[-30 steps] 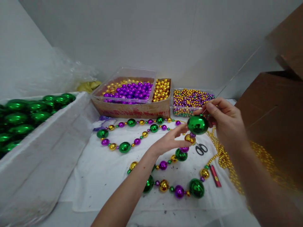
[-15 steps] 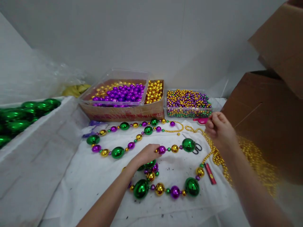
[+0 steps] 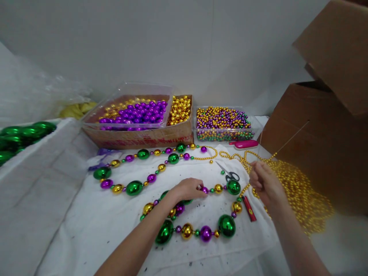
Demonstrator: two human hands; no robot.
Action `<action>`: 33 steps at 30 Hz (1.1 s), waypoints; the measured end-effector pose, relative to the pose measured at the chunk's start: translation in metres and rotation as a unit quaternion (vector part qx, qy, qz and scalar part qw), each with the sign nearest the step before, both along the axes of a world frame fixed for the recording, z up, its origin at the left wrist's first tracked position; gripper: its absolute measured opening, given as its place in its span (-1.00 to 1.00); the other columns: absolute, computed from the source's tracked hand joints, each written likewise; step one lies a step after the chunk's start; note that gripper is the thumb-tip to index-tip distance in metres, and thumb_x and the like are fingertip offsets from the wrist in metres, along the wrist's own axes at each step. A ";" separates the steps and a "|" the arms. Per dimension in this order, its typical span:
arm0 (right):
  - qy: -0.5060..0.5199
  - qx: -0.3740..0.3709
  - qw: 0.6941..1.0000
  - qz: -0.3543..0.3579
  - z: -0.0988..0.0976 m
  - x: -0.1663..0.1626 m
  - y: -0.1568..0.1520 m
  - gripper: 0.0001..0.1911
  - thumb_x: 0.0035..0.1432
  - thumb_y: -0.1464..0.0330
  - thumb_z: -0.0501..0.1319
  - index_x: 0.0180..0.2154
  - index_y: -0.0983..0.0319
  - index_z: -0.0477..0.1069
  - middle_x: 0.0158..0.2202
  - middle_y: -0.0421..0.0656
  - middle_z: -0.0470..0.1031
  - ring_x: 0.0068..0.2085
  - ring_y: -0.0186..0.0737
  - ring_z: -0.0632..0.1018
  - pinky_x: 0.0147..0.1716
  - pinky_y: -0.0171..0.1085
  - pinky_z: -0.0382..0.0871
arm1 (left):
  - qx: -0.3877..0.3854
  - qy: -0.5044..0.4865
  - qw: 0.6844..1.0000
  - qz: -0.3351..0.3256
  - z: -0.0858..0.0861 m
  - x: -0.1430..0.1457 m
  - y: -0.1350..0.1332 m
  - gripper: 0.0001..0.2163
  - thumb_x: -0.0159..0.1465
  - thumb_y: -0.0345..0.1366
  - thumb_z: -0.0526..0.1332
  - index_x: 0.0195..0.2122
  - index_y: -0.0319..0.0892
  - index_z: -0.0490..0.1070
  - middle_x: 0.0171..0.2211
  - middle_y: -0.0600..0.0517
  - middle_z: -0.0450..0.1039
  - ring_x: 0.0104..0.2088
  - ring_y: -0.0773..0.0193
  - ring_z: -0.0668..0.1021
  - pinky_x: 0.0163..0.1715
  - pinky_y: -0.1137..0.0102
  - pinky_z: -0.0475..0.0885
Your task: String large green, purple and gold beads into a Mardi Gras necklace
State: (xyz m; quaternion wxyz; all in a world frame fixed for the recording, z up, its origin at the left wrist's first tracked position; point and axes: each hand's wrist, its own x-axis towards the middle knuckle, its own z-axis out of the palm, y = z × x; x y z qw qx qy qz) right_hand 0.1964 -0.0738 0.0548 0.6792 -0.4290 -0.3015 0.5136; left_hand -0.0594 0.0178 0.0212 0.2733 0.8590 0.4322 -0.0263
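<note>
My left hand (image 3: 189,190) is closed around a strand of beads (image 3: 218,188) at its purple bead, above the white cloth. Large green, gold and purple balls with small beads between them make up this strand, which loops round below the hand. To the right my right hand (image 3: 263,177) is held in a fist, and a faint thin string (image 3: 260,143) seems to rise from it; what lies inside the fingers is hidden. Black-handled scissors (image 3: 232,176) lie between the hands, close to the strand's green end ball. A red lighter (image 3: 249,209) lies below the right hand.
Another bead strand (image 3: 134,188) lies at the left. Behind stand a carton (image 3: 138,138) with purple and gold balls and a clear tray (image 3: 224,135) of small beads. Gold bead chains (image 3: 299,195) are heaped at the right before a cardboard box (image 3: 287,115). A pink tool (image 3: 246,144) lies behind.
The view has shifted slightly. My left hand has lowered the strand's end towards the cloth, uncovering the scissors. My right hand has moved down a little, away from the pink tool, still closed.
</note>
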 end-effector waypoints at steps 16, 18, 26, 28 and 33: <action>0.019 -0.042 0.998 -0.041 -0.006 0.015 -0.020 -0.73 0.03 0.19 0.33 -0.28 0.24 0.45 -0.63 -0.33 0.21 -0.64 -0.50 0.19 -0.70 -0.49 0.00 | 0.065 -0.115 0.990 0.055 -0.040 0.125 0.041 -0.78 0.13 -0.44 0.18 -0.18 -0.21 0.46 -0.18 -0.11 0.43 -0.13 0.11 0.45 -0.13 0.30 0.31; 0.024 -0.044 0.998 -0.037 -0.008 0.016 -0.021 -0.73 0.04 0.20 0.32 -0.28 0.24 0.46 -0.64 -0.33 0.20 -0.65 -0.51 0.18 -0.70 -0.50 -0.01 | 0.070 -0.120 0.988 0.066 -0.046 0.128 0.038 -0.77 0.12 -0.44 0.19 -0.17 -0.19 0.45 -0.18 -0.10 0.41 -0.15 0.12 0.45 -0.13 0.30 0.32; 0.044 -0.058 0.997 -0.014 -0.024 0.015 -0.025 -0.73 0.06 0.20 0.32 -0.27 0.26 0.47 -0.66 -0.33 0.18 -0.65 -0.52 0.16 -0.71 -0.50 -0.04 | 0.084 -0.130 0.979 0.135 -0.048 0.108 0.056 -0.79 0.12 -0.51 0.17 -0.23 -0.21 0.45 -0.24 -0.02 0.45 -0.21 0.24 0.48 -0.17 0.41 0.35; 0.049 -0.062 0.997 -0.011 -0.026 0.012 -0.026 -0.73 0.05 0.20 0.33 -0.28 0.26 0.46 -0.67 -0.33 0.17 -0.65 -0.52 0.15 -0.71 -0.50 -0.05 | 0.109 -0.130 0.970 0.173 -0.049 0.103 0.063 -0.73 0.15 -0.56 0.09 -0.17 -0.22 0.44 -0.17 -0.07 0.41 -0.14 0.21 0.47 -0.11 0.37 0.32; 0.038 -0.091 0.995 0.000 -0.030 0.000 -0.030 -0.68 0.01 0.17 0.35 -0.30 0.28 0.46 -0.67 -0.35 0.15 -0.66 -0.54 0.12 -0.71 -0.52 -0.07 | 0.121 -0.137 0.963 0.196 -0.053 0.102 0.072 -0.73 0.16 -0.58 0.07 -0.23 -0.16 0.46 -0.18 -0.09 0.38 -0.13 0.15 0.47 -0.12 0.31 0.30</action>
